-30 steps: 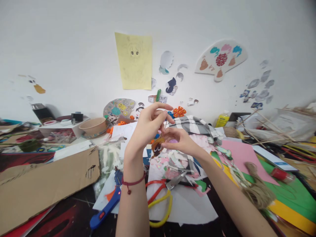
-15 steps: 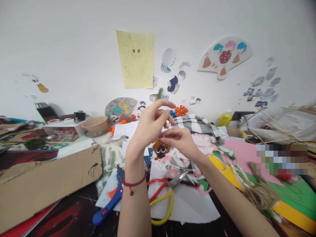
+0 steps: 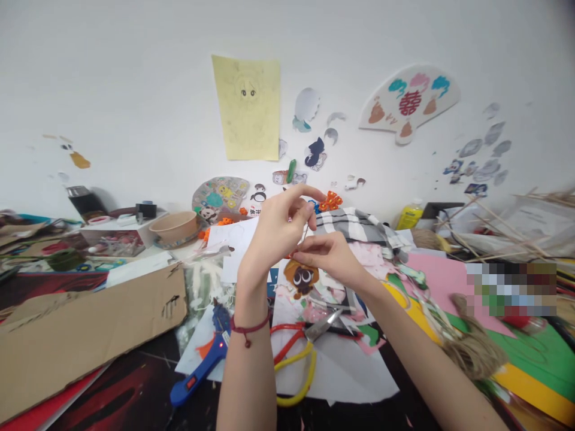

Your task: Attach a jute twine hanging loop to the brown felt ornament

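White wall behind cluttered table. Left hand pinches thin strand; right hand pinches top of brown big-eyed figure, hanging below. Figure looks fully shaped; strand seemingly unfastened.

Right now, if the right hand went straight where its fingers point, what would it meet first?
Likely the left hand: the right hand points across at it, though their depth is unclear.

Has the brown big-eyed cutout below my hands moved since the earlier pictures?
Yes: against the yellow sheet on the wall, the brown cutout has shifted to the picture's right and slightly lower.
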Demonstrator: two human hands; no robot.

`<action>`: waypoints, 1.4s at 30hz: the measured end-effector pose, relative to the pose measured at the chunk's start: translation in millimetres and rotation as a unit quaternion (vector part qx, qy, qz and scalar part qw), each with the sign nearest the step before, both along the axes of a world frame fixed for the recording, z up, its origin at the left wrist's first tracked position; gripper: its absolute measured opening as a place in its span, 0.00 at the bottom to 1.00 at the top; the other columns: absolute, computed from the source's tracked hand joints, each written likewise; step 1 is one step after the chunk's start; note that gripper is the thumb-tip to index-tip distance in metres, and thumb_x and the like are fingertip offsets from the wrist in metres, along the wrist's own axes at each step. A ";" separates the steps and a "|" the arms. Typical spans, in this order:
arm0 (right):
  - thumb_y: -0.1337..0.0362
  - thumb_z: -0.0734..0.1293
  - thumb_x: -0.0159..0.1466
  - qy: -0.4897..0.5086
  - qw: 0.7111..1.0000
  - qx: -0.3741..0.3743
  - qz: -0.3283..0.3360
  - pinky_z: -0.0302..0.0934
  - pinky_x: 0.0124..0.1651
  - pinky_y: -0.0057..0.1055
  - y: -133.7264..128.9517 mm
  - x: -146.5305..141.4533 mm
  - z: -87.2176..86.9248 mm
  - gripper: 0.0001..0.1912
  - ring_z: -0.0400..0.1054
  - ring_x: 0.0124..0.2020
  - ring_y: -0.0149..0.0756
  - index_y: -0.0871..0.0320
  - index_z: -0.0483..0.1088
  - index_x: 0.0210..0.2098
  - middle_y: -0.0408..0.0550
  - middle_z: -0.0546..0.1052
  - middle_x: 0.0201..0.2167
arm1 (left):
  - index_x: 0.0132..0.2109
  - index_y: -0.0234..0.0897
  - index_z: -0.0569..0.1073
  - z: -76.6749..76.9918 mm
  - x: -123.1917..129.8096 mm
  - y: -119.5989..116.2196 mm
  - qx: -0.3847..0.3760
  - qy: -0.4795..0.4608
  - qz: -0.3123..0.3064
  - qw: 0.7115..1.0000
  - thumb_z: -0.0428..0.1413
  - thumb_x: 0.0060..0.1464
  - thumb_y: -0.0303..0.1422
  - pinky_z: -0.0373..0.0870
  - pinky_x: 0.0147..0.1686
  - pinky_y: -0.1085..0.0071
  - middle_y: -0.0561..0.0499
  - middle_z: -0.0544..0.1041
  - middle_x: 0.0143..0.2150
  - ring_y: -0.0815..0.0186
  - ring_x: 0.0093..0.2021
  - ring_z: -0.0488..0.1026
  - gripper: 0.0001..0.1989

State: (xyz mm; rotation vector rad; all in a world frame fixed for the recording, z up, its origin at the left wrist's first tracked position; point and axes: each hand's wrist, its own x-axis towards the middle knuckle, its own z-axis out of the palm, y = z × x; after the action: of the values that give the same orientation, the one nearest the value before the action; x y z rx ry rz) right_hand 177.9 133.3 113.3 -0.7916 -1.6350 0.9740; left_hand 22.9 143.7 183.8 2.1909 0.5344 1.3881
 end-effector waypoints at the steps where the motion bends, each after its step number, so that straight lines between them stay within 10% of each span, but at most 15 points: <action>1: 0.58 0.79 0.53 0.018 1.000 -0.005 0.000 0.69 0.37 0.31 0.3 0.2 -0.7 0.11 0.76 0.31 0.34 0.58 0.81 0.31 0.46 0.82 0.29 | 0.45 0.39 0.76 0.1 0.0 0.3 0.007 -0.005 0.003 1.000 0.51 0.62 0.27 0.63 0.25 0.75 0.55 0.74 0.25 0.71 0.24 0.68 0.10; 20: 0.53 0.73 0.62 0.147 0.989 0.004 -0.020 0.67 0.23 0.30 -3.3 -21.7 -7.8 0.14 0.72 0.20 0.35 0.58 0.78 0.32 0.45 0.78 0.21 | 0.43 0.39 0.76 1.5 0.8 -2.3 -0.003 -0.073 -0.010 0.997 0.52 0.64 0.29 0.62 0.22 0.75 0.55 0.72 0.25 0.72 0.22 0.64 0.08; 29: 0.61 0.71 0.64 0.145 0.965 0.184 -0.121 0.65 0.39 0.31 -5.9 -25.6 -15.7 0.10 0.70 0.33 0.33 0.56 0.73 0.27 0.43 0.75 0.29 | 0.42 0.37 0.76 1.0 9.6 -0.6 -0.015 -0.149 -0.068 0.986 0.53 0.64 0.28 0.57 0.24 0.74 0.56 0.70 0.23 0.73 0.23 0.62 0.07; 42: 0.61 0.69 0.65 0.145 0.962 0.193 -0.130 0.65 0.37 0.31 -7.1 -34.4 -23.5 0.12 0.70 0.30 0.32 0.55 0.68 0.26 0.42 0.74 0.26 | 0.43 0.38 0.76 2.3 16.5 -5.3 -0.046 -0.157 -0.081 0.983 0.55 0.62 0.29 0.54 0.20 0.74 0.57 0.70 0.21 0.74 0.20 0.59 0.06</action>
State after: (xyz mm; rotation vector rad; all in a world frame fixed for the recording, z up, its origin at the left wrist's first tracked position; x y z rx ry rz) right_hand 143.5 126.1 89.8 -0.5494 -1.3640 0.5316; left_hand 39.4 138.4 186.1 1.8480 0.2927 1.5478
